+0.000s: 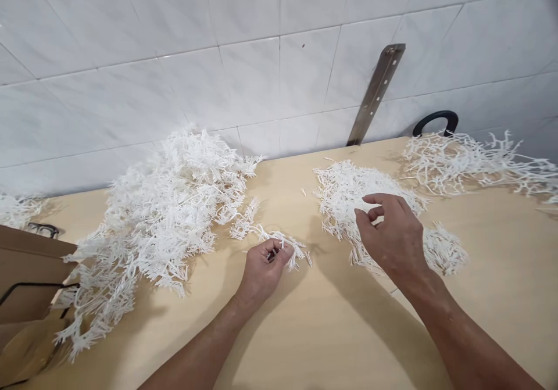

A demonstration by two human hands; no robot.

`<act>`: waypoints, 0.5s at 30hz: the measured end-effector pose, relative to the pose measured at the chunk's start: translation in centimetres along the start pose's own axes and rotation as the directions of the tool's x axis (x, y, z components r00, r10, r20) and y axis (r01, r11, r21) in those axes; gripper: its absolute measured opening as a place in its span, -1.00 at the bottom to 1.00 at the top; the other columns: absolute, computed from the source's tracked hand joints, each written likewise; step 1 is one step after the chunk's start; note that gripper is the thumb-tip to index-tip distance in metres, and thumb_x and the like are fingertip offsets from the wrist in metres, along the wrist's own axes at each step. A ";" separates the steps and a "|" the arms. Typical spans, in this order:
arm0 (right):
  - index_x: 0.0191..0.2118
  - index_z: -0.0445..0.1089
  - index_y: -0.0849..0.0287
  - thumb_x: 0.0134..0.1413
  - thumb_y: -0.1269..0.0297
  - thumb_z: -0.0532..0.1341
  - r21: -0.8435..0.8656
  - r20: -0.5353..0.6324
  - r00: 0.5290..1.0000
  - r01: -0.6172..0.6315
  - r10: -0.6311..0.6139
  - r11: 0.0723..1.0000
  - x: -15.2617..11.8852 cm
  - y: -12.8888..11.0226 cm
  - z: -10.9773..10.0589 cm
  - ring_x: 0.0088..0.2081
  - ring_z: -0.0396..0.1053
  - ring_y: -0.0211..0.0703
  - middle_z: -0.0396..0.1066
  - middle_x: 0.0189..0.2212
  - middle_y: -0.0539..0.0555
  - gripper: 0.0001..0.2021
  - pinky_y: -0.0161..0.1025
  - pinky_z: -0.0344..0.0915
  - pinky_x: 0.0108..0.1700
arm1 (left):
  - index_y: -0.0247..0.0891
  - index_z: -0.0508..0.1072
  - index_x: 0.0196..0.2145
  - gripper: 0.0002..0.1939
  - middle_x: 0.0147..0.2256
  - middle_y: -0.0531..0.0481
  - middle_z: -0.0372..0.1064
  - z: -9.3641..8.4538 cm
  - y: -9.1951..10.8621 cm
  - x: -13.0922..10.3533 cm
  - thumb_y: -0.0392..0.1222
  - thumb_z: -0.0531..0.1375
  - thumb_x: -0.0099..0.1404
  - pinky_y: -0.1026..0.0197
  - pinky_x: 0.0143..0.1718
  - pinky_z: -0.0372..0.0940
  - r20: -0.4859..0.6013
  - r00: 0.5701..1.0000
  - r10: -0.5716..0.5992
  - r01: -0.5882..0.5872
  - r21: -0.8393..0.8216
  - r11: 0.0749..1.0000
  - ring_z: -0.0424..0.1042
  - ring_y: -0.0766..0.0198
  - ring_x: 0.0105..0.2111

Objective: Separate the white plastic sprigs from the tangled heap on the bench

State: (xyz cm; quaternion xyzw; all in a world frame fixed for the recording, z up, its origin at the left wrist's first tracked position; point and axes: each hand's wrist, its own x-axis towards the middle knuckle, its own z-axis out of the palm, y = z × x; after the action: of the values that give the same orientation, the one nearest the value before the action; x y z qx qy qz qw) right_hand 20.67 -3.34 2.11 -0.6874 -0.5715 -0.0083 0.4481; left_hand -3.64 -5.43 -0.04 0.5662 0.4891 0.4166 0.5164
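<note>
A white branching plastic sprig is pinched between the thumb and fingers of my left hand, low over the table. Part of it is hidden by the fingers. To the left rises a big heap of similar white sprigs, some trailing toward my left hand. My right hand hovers over a pile of small cut white pieces, thumb and index finger apart with nothing visible between them. Beside that wrist lies a smaller clump of white pieces.
Bare white branching stems lie at the back right near a black curved handle. A metal strip leans on the tiled wall. At the left are a cardboard box and eyeglasses on the wooden table.
</note>
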 end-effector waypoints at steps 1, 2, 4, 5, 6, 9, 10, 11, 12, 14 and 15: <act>-0.17 0.43 0.18 0.09 0.18 0.21 0.040 0.030 0.999 -0.019 0.018 0.999 -0.2 -0.3 0.0 -0.46 0.39 -0.14 0.43 -0.42 0.08 -0.77 -0.18 0.30 -0.31 | -0.28 0.35 -0.53 -0.66 -0.64 0.16 0.10 0.0 0.0 0.0 0.02 0.22 0.26 0.31 -0.52 0.01 -0.002 1.000 0.003 -0.003 0.003 1.000 0.05 0.43 -0.60; -0.17 0.45 0.17 0.12 0.16 0.21 0.101 0.114 0.993 -0.051 0.039 0.994 -0.5 -0.7 0.1 -0.46 0.39 -0.14 0.44 -0.44 0.08 -0.76 -0.19 0.30 -0.33 | -0.28 0.35 -0.53 -0.66 -0.64 0.15 0.11 0.1 0.0 0.0 0.01 0.23 0.26 0.31 -0.52 0.01 -0.005 1.000 0.009 -0.009 0.006 1.000 0.06 0.43 -0.60; -0.19 0.49 0.16 0.18 0.09 0.17 0.247 0.382 0.923 -0.142 0.038 0.958 -1.4 -1.8 0.5 -0.49 0.37 -0.17 0.45 -0.48 0.05 -0.73 -0.24 0.28 -0.41 | -0.28 0.37 -0.53 -0.67 -0.64 0.14 0.13 0.1 0.0 0.0 -0.01 0.23 0.26 0.32 -0.52 0.03 -0.010 1.000 0.029 -0.029 0.010 1.000 0.08 0.43 -0.60; -0.17 0.50 0.15 0.20 0.06 0.16 0.305 0.518 0.855 -0.188 0.003 0.934 -2.0 -2.4 0.8 -0.51 0.35 -0.19 0.45 -0.49 0.04 -0.70 -0.26 0.27 -0.44 | -0.29 0.39 -0.52 -0.68 -0.63 0.13 0.16 0.1 0.0 0.0 -0.01 0.23 0.27 0.32 -0.51 0.04 -0.011 0.999 0.039 -0.039 0.008 0.999 0.09 0.42 -0.59; -0.16 0.51 0.16 0.22 0.04 0.15 0.348 0.617 0.786 -0.225 -0.042 0.910 -2.5 -3.0 1.1 -0.54 0.32 -0.22 0.44 -0.52 0.03 -0.68 -0.28 0.24 -0.48 | -0.29 0.41 -0.49 -0.69 -0.62 0.12 0.18 0.1 0.0 0.0 -0.01 0.23 0.27 0.32 -0.51 0.05 -0.010 0.999 0.048 -0.048 0.004 0.999 0.11 0.42 -0.59; -0.11 0.52 0.15 0.22 0.03 0.15 0.402 0.760 0.640 -0.327 -0.113 0.855 -3.7 -4.2 1.8 -0.61 0.23 -0.29 0.42 -0.55 -0.01 -0.66 -0.32 0.18 -0.56 | -0.30 0.46 -0.43 -0.72 -0.58 0.10 0.24 0.1 -0.2 0.0 -0.02 0.23 0.28 0.32 -0.51 0.09 -0.015 0.997 0.072 -0.072 -0.001 0.997 0.15 0.41 -0.58; -0.12 0.53 0.15 0.22 0.04 0.16 0.405 0.775 0.622 -0.352 -0.112 0.844 -3.9 -4.3 2.0 -0.62 0.21 -0.31 0.42 -0.55 -0.01 -0.67 -0.33 0.17 -0.57 | -0.30 0.47 -0.42 -0.72 -0.57 0.09 0.25 0.2 -0.3 0.0 -0.02 0.23 0.29 0.32 -0.51 0.10 -0.020 0.997 0.078 -0.078 0.003 0.997 0.15 0.41 -0.57; -0.14 0.53 0.15 0.21 0.05 0.17 0.405 0.781 0.615 -0.373 -0.104 0.835 -4.1 -4.4 2.1 -0.64 0.19 -0.33 0.43 -0.54 -0.01 -0.69 -0.34 0.16 -0.59 | -0.30 0.47 -0.43 -0.73 -0.57 0.08 0.26 0.2 -0.4 0.0 -0.03 0.23 0.29 0.33 -0.51 0.10 -0.024 0.996 0.081 -0.081 0.009 0.997 0.16 0.41 -0.57; -0.16 0.53 0.15 0.19 0.06 0.19 0.404 0.786 0.611 -0.390 -0.095 0.828 -4.2 -4.3 2.3 -0.64 0.17 -0.35 0.44 -0.52 -0.01 -0.70 -0.35 0.15 -0.60 | -0.30 0.47 -0.43 -0.73 -0.56 0.08 0.27 0.2 -0.5 -0.1 -0.03 0.23 0.29 0.33 -0.50 0.11 -0.027 0.996 0.083 -0.082 0.014 0.997 0.17 0.41 -0.56; -0.19 0.53 0.15 0.18 0.07 0.20 0.400 0.794 0.603 -0.420 -0.079 0.815 -4.2 -4.1 2.4 -0.64 0.17 -0.37 0.45 -0.48 -0.01 -0.72 -0.36 0.15 -0.61 | -0.30 0.47 -0.42 -0.73 -0.55 0.08 0.27 0.3 -0.7 -0.1 -0.03 0.23 0.29 0.33 -0.50 0.11 -0.027 0.996 0.082 -0.081 0.015 0.997 0.17 0.41 -0.55; -0.20 0.52 0.15 0.17 0.08 0.21 0.396 0.800 0.595 -0.433 -0.073 0.810 -4.2 -4.0 2.5 -0.64 0.17 -0.38 0.45 -0.48 -0.02 -0.73 -0.37 0.15 -0.61 | -0.30 0.47 -0.42 -0.73 -0.55 0.07 0.28 0.3 -0.7 -0.1 -0.03 0.22 0.30 0.33 -0.51 0.11 -0.026 0.996 0.081 -0.081 0.013 0.997 0.17 0.41 -0.55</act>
State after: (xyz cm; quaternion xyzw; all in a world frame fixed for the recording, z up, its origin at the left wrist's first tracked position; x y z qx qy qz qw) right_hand 14.82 -5.31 0.82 -0.5154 -0.6080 0.5067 0.3286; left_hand -3.43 -5.59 -0.81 0.5829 0.4750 0.4417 0.4894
